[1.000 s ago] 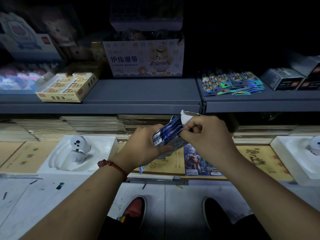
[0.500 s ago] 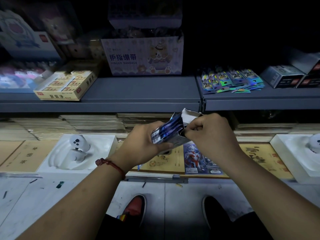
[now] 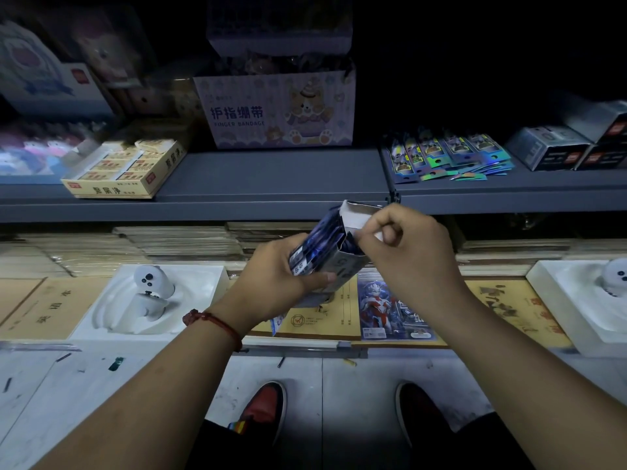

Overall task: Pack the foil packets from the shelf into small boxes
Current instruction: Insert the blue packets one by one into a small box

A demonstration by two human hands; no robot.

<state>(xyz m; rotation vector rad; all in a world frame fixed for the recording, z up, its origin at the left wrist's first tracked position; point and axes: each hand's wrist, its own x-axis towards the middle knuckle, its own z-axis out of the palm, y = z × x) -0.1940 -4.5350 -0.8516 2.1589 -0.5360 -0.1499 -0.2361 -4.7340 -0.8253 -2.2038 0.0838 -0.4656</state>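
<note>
While the small box [image 3: 325,259] was gripped in the left hand [image 3: 274,286], with fingers and thumb curled round its lower half, its long axis was tilted. The closed end was turned down into the left palm and the open mouth was raised up toward the right hand [image 3: 407,252]. The white flap [image 3: 356,215] at that mouth was pinched by the curled thumb and forefinger of the right hand. Something dark could be seen inside the mouth, but it could not be told whether a packet was already seated there.

The loose foil packets [image 3: 448,154] were fanned out on the grey shelf [image 3: 271,178], above the right hand and slightly to its right. Their long axes were pointed away from the person. They were judged to be clearly nearer the right hand than the left, so the next reach would be best made by the right hand while the box was steadied by the left.

Further to the right of the packets, grey cartons [image 3: 549,147] were stacked. Above the left hand a finger bandage carton [image 3: 274,113] was stood, and further left a yellow tray of erasers [image 3: 125,171] was set. Below the right hand a printed card pack [image 3: 390,307] was laid flat.
</note>
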